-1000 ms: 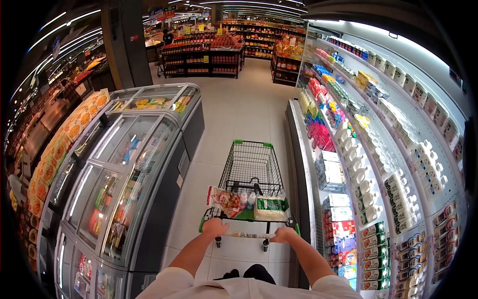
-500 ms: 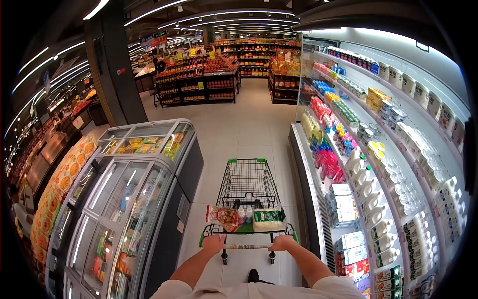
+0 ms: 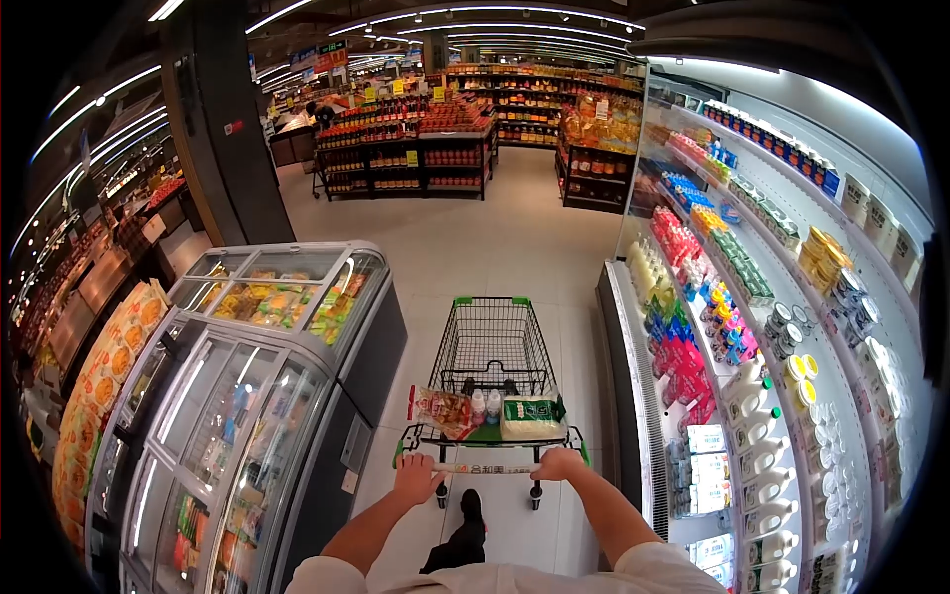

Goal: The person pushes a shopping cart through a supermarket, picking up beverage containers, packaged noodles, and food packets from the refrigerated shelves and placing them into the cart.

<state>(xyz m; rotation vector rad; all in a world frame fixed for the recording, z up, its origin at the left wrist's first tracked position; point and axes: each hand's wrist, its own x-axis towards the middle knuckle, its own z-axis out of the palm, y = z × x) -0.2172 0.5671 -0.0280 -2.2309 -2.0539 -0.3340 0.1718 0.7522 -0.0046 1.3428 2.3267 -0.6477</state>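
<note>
A shopping cart (image 3: 495, 342) with a black wire basket and green corners is straight in front of me. My left hand (image 3: 419, 481) grips the left end of its push handle (image 3: 492, 469), while my right hand (image 3: 560, 464) is wrapped around the right end. On the cart's near shelf, just beyond the handle, lie a red-and-clear food packet (image 3: 441, 412), a few small white-capped bottles (image 3: 486, 406) and a green-and-white bag (image 3: 532, 417). The wire basket farther forward shows no goods.
Glass-topped freezers (image 3: 247, 386) line the left side. A refrigerated dairy shelf (image 3: 630, 396) with bottles and cartons runs along the right. Ahead stand a bottle display (image 3: 401, 148) and an oil stand (image 3: 599, 148). A dark pillar (image 3: 223, 129) rises behind the freezers.
The cart and I have moved forward along the aisle, and the view has turned slightly left. A dark shoe and leg now show below the handle. Both hands stay on the handle.
</note>
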